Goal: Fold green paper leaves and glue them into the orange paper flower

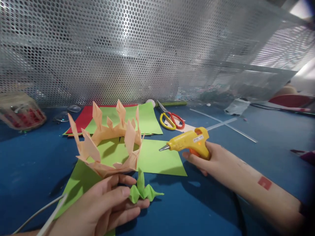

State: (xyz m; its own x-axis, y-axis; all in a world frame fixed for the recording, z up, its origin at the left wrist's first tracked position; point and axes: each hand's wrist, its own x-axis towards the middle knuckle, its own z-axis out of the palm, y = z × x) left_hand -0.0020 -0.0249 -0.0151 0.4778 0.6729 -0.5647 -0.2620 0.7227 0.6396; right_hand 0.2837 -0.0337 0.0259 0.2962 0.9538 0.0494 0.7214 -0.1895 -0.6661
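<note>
In my right hand [209, 155] is a yellow hot glue gun [187, 140], its metal nozzle pointing left over a green paper sheet [161, 157]. The fingers wrap round its handle near the orange trigger. My left hand [110, 203] holds a small folded green paper piece [142, 190] with pointed tips between thumb and fingers. Just beyond the left hand stands a peach folded-paper crown [113, 167], a ring with several upright points. Its near edge is close to my left fingers; I cannot tell whether they touch.
Behind the crown lie red [85, 119] and green sheets [147, 118]. Scissors [172, 120] with yellow and red handles rest beside them. Clear glue sticks [241, 131] cross at right. A jar [21, 109] stands far left, white cables [52, 209] lie near my left wrist, and perforated metal [137, 49] rises behind.
</note>
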